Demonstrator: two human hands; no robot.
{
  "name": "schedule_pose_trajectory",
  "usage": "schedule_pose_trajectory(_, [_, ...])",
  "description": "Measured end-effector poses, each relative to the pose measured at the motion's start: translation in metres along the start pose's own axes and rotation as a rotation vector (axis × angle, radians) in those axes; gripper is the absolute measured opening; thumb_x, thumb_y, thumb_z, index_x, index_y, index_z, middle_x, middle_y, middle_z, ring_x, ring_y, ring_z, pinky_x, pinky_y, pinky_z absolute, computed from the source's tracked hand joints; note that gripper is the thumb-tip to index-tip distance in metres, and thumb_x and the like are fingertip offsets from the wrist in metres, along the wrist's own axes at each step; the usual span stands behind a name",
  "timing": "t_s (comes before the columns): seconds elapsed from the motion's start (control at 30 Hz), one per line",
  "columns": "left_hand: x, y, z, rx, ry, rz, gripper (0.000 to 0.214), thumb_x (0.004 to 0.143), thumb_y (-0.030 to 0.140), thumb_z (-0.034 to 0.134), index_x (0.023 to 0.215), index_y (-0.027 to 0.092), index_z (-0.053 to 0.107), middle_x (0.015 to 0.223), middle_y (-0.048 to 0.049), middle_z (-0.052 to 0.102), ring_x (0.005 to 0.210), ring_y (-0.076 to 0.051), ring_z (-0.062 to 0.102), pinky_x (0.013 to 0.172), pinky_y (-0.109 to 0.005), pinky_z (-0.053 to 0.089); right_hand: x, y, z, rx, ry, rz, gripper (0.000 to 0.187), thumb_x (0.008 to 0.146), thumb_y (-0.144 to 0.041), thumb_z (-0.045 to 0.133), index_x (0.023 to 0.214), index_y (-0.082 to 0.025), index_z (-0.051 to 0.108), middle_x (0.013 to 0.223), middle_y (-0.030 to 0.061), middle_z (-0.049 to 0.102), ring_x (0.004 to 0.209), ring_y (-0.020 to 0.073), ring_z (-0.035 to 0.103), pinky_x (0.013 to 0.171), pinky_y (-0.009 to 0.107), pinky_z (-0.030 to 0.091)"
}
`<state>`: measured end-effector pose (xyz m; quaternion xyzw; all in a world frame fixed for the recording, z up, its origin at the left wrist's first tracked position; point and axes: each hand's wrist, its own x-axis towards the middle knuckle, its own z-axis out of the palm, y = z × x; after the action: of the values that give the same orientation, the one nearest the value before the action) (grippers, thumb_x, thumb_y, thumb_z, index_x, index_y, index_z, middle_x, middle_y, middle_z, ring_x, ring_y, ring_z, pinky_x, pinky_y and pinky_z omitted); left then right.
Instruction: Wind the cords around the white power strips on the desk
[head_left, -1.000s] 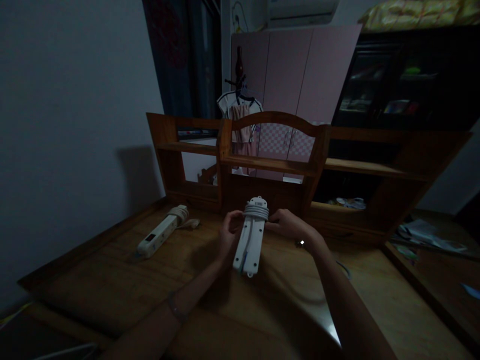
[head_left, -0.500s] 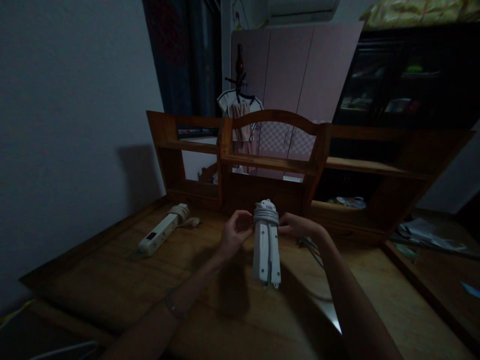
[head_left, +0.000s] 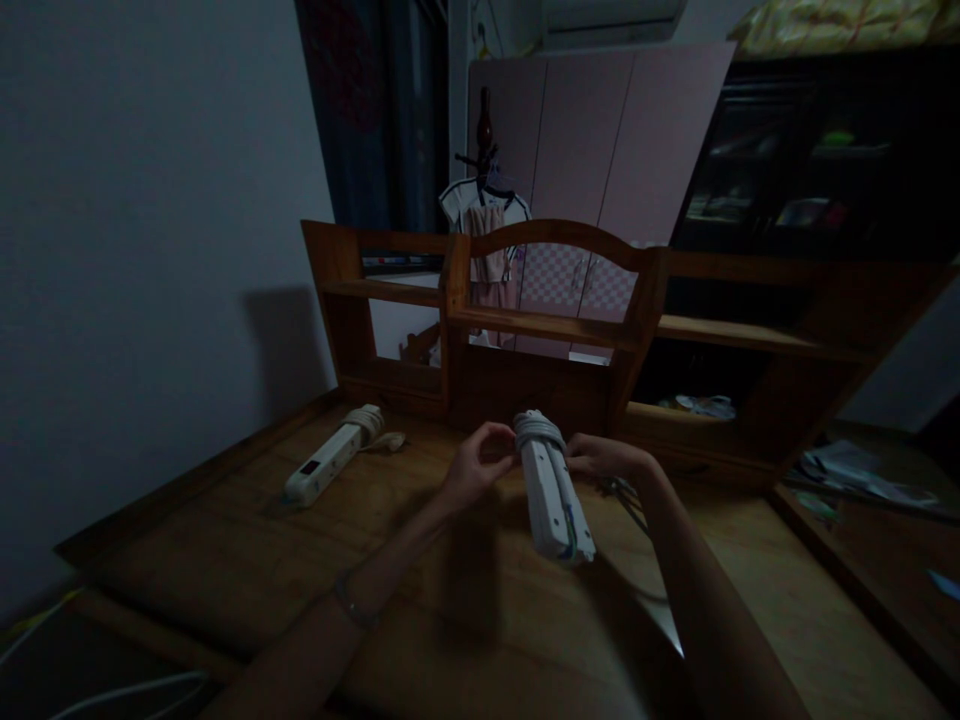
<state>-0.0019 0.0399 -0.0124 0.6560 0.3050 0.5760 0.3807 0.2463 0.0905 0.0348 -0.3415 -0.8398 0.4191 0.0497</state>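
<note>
The right hand [head_left: 606, 457] grasps a long white plastic power strip [head_left: 553, 500] by its end wound with grey cord [head_left: 540, 431], above the wooden tabletop [head_left: 247, 560], towards its back edge. The left hand [head_left: 472, 468] curls at the windings, grip unclear. A cream, cord-wrapped plastic strip [head_left: 324, 465] lies near the back left corner.

Pink wardrobe [head_left: 589, 140] and dark cabinet [head_left: 795, 165] behind a wooden shelf unit [head_left: 544, 325].

Your left hand [head_left: 471, 472] curves its thumb and fingers [head_left: 495, 428] below the frame's centre. Your right hand [head_left: 604, 455] is bent inward, its forearm [head_left: 694, 580] angling from lower right.
</note>
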Motion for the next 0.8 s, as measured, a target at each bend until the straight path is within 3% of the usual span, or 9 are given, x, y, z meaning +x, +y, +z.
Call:
schedule_pose_trajectory(0.1, [-0.001, -0.002, -0.001, 0.060, -0.021, 0.013, 0.025, 0.074, 0.025, 0.071, 0.095, 0.019, 0.059, 0.098, -0.0039, 0.059, 0.096, -0.018, 0.059, 0.087, -0.031, 0.049, -0.001, 0.003, -0.002, -0.034, -0.002, 0.000, 0.046, 0.081, -0.056, 0.051, 0.059, -0.015, 0.049, 0.051, -0.0060, 0.036, 0.043, 0.0055, 0.032, 0.041, 0.018, 0.028])
schedule_pose_trajectory(0.27, [-0.006, -0.001, 0.002, 0.066, -0.040, 0.079, 0.009, 0.078, 0.022, 0.065, 0.083, 0.018, 0.059, 0.098, -0.0031, 0.056, 0.090, -0.017, 0.060, 0.079, -0.028, 0.052, -0.001, 0.007, -0.002, -0.074, -0.002, -0.014, 0.046, 0.080, -0.054, 0.053, 0.059, -0.015, 0.048, 0.051, -0.0060, 0.036, 0.044, 0.0051, 0.031, 0.041, 0.018, 0.025])
schedule_pose_trajectory(0.47, [-0.005, 0.006, 0.007, -0.094, 0.016, 0.038, 0.025, 0.078, 0.018, 0.065, 0.101, 0.020, 0.054, 0.099, -0.0035, 0.058, 0.092, -0.017, 0.060, 0.079, -0.028, 0.052, -0.001, 0.000, 0.002, 0.035, -0.031, 0.007, 0.040, 0.081, -0.050, 0.054, 0.065, -0.013, 0.053, 0.053, -0.0053, 0.042, 0.042, 0.0052, 0.036, 0.039, 0.017, 0.030])
schedule_pose_trajectory(0.8, [-0.003, 0.002, 0.004, -0.168, -0.036, 0.001, 0.021, 0.082, 0.021, 0.061, 0.101, 0.019, 0.052, 0.097, -0.0039, 0.057, 0.096, -0.016, 0.057, 0.086, -0.027, 0.047, 0.003, -0.016, 0.006, 0.116, -0.076, -0.101, 0.042, 0.085, -0.047, 0.052, 0.067, -0.011, 0.061, 0.057, 0.0018, 0.060, 0.050, 0.0100, 0.054, 0.050, 0.020, 0.043])
